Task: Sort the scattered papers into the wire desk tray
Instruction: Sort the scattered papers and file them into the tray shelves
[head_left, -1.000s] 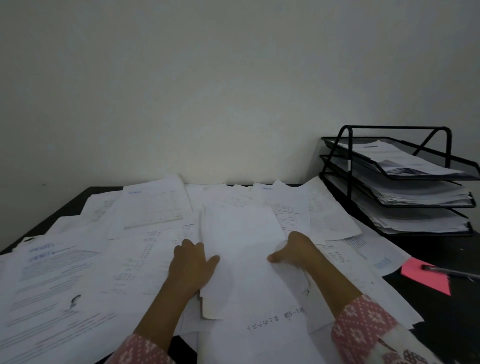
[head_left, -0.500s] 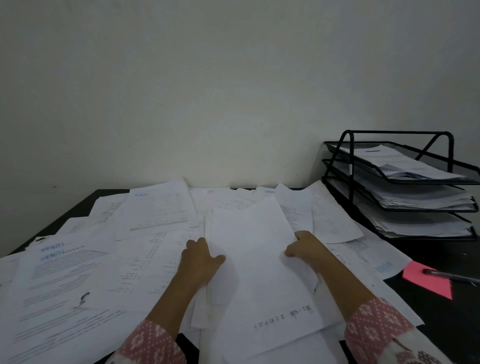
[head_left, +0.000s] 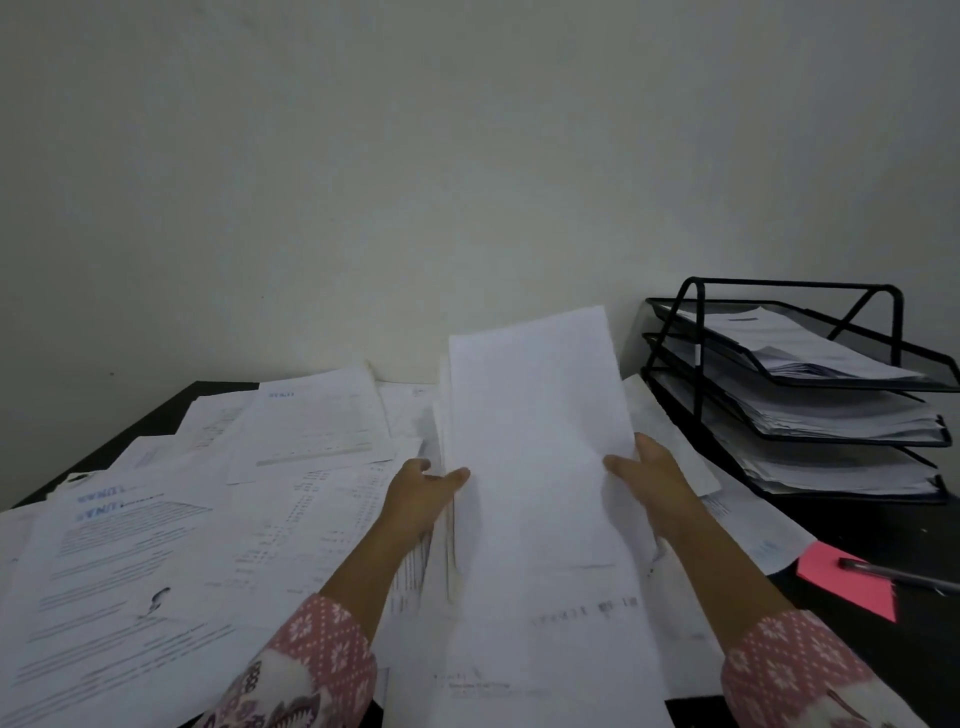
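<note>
Now you are holding a stack (head_left: 530, 441) with both hands: left hand (head_left: 423, 493) gripping at nine o'clock, right hand (head_left: 649, 480) gripping at three; tray (head_left: 883, 358) sitting at two o'clock.

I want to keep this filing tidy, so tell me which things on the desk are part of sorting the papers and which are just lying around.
Part of the job:
- held sheaf of papers, gripped by left hand and right hand
- scattered papers on the desk
- wire desk tray, all three tiers holding papers

Just lying about:
- pink sticky note
- black pen across it
</note>
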